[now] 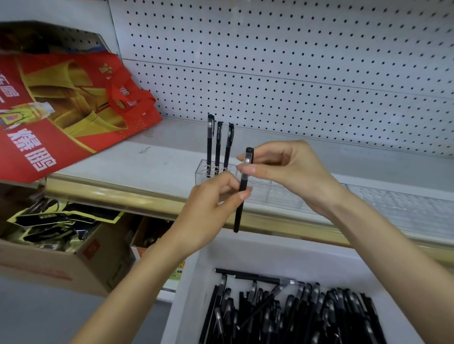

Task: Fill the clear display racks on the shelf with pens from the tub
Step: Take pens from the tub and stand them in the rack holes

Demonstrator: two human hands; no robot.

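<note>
A black pen (239, 212) stands upright in front of the shelf edge, held by both hands. My left hand (210, 210) pinches its middle between thumb and fingers. My right hand (287, 173) pinches it near the cap. Behind the hands a clear display rack (201, 174) sits on the shelf with three black pens (218, 144) standing in its left end. A second clear rack (404, 206) lies further right along the shelf. Below, a white tub (268, 256) holds several black pens (304, 322) lying in a heap.
A white pegboard (306, 70) backs the shelf (154, 162), whose front edge has a gold strip. Red printed bags (64, 114) lie on the shelf at the left. Under it, a cardboard box (55, 262) holds black and gold packets.
</note>
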